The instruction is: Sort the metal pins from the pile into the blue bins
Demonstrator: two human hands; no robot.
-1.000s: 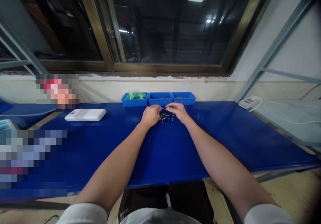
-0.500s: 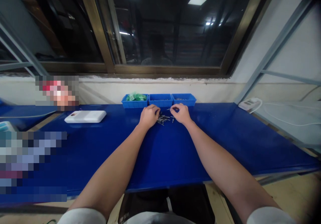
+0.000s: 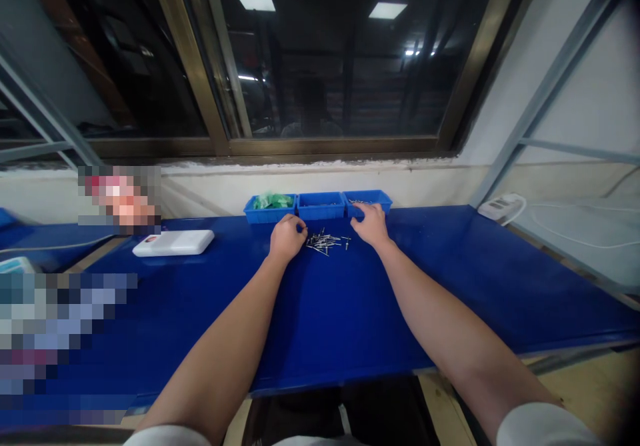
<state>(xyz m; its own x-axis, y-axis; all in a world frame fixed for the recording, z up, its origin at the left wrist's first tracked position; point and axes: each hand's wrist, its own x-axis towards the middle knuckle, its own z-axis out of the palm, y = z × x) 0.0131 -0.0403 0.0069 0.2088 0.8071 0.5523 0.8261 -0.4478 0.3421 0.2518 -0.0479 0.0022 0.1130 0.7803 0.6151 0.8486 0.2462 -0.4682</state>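
Note:
A pile of thin metal pins [image 3: 323,241], which look like blind rivets, lies on the blue tabletop [image 3: 335,313]. Just left of the pile is my left hand [image 3: 287,238], thumb and fingertips pinched together; whatever they hold, if anything, is too small to make out. My right hand [image 3: 373,225] is in front of the right blue bin [image 3: 384,199], its thumb and fingers apart with nothing visible between them. One pin [image 3: 347,243] lies a little apart from the pile, on the side toward my right hand. Small metal parts show inside the right bin.
A middle blue bin [image 3: 320,211] with small parts and a left blue bin [image 3: 270,215] with green plastic bags stand along the wall. A white power bank-like block [image 3: 175,243] lies left. On the right is a white power strip [image 3: 500,206]. Metal frame bars flank the table.
My right hand has moved away from the pile toward the right bin, and its fingers have spread. My left hand has shifted slightly left, uncovering more of the pile. The view has tilted slightly.

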